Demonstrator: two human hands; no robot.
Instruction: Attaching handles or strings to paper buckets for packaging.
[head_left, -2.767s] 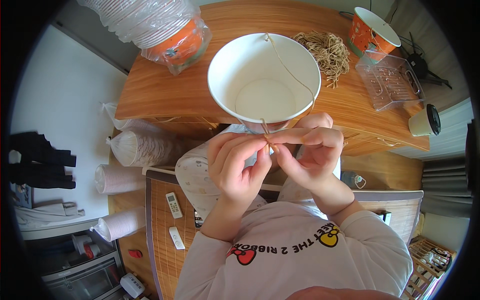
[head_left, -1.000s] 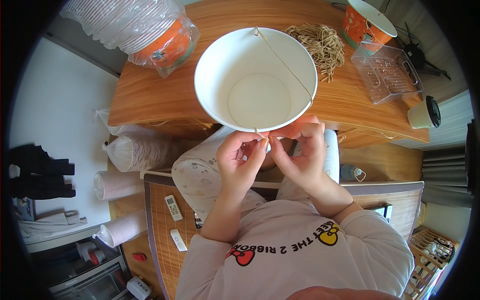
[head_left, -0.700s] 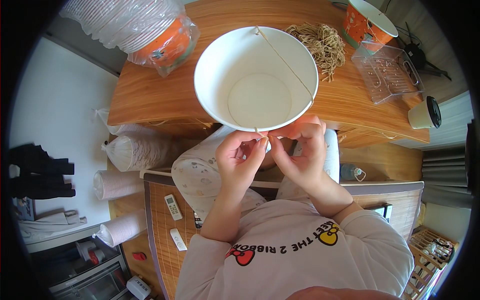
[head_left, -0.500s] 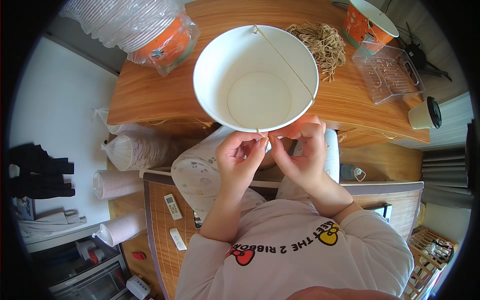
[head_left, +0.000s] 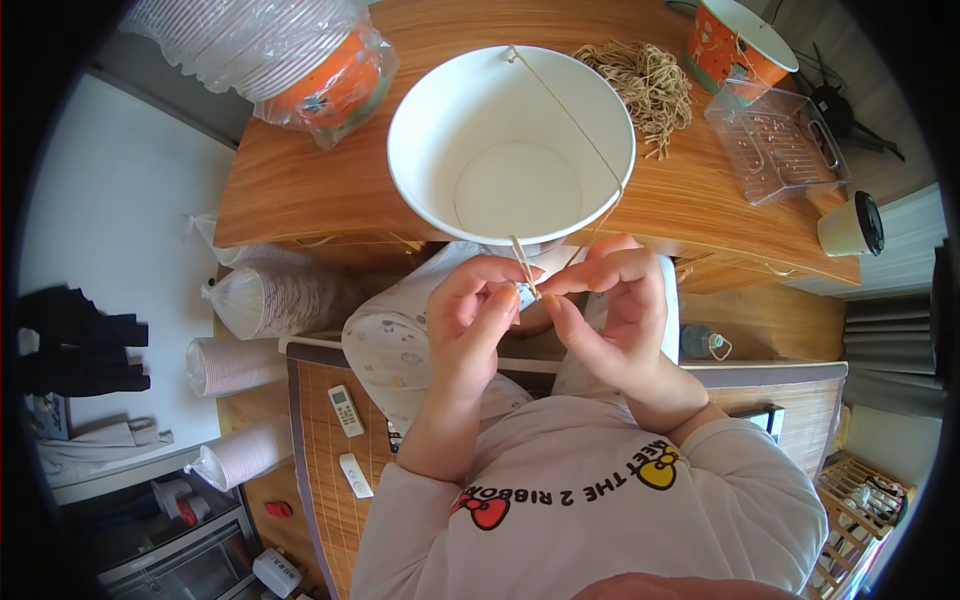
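Observation:
A large paper bucket [head_left: 440, 140], white inside, stands at the table's near edge with its mouth facing me. A thin tan string [head_left: 575, 120] runs from a hole at the far rim, across the opening and over the right rim, down to my hands. Another stretch of it comes from the near rim to my fingertips. My left hand [head_left: 470, 320] pinches the string between thumb and fingers, just below the rim. Close beside it, my right hand [head_left: 620, 320] has thumb and forefinger closed on the string too. The fingertips nearly meet, and any knot there is too small to make out.
Behind the bucket lies a heap of tan strings [head_left: 640, 90]. An orange bucket [head_left: 735, 50], a clear plastic tray [head_left: 775, 145] and a lidded cup [head_left: 850, 225] are at the right. Bagged stacked buckets [head_left: 300, 70] stand far left. Wrapped stacks [head_left: 265, 300] sit lower left.
Both hands have drawn slightly down from the near rim, and the string there now stretches longer and taut. The bucket's near rim has risen a little in view, and the string over its right side has shifted.

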